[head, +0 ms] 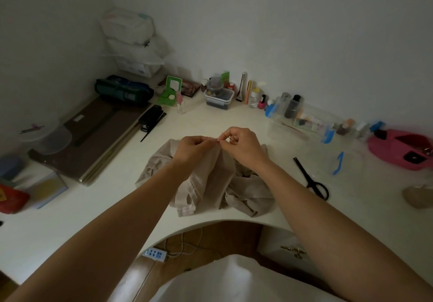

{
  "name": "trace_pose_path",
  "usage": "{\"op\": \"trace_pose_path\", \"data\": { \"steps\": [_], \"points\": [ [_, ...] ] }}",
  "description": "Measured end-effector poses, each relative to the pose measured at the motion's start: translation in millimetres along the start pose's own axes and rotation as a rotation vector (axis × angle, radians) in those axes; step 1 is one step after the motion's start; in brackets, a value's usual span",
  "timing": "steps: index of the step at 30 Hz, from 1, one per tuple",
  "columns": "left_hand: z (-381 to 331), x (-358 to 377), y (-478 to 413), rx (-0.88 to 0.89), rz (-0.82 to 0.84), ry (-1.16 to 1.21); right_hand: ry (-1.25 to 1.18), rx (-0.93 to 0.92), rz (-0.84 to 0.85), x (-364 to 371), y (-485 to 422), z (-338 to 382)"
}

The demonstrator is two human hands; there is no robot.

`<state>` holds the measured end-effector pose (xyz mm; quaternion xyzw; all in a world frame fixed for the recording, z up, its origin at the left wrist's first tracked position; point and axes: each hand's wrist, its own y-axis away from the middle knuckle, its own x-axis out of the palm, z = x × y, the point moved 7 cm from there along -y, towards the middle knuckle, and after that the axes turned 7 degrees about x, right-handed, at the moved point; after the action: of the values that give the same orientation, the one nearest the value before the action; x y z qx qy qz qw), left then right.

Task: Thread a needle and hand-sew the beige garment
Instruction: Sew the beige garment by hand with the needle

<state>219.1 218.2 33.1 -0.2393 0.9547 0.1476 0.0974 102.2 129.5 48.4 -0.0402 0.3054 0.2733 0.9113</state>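
Observation:
The beige garment [210, 184] lies crumpled on the white table, below both hands. My right hand [241, 146] pinches a thin needle [222, 133] whose tip pokes out above the fingers. My left hand [193, 149] is held right beside it, its fingertips pinched together close to the needle; the thread is too fine to make out. Both hands hover just above the garment's far edge.
Black scissors [311, 177] lie to the right of the garment. A pink case [398, 149] and clear boxes [302, 123] with bottles stand at the right and back. A brown board [93, 140], a black stapler [151, 116] and plastic lids sit on the left.

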Motion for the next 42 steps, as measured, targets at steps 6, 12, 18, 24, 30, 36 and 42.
{"op": "trace_pose_path", "data": {
  "steps": [6,12,18,24,30,36,42],
  "points": [
    [9,-7,-6,-0.016,-0.034,0.023,-0.243,0.089,-0.133,-24,0,-17],
    [17,-11,-9,-0.039,-0.089,0.049,-0.394,0.190,-0.329,-47,5,-38],
    [21,-18,-11,-0.035,-0.131,0.084,-0.459,0.228,-0.480,-60,8,-48],
    [20,-22,-10,-0.015,-0.157,0.084,-0.507,0.281,-0.600,-66,11,-59],
    [17,-15,-10,-0.016,-0.035,0.107,-0.549,0.296,-0.397,-49,10,-46],
    [9,-4,-4,0.033,0.144,0.092,-0.387,0.260,0.151,0,0,-13],
    [7,-7,-2,0.068,0.148,-0.006,-0.262,0.227,0.244,12,4,-11]
  ]
}}
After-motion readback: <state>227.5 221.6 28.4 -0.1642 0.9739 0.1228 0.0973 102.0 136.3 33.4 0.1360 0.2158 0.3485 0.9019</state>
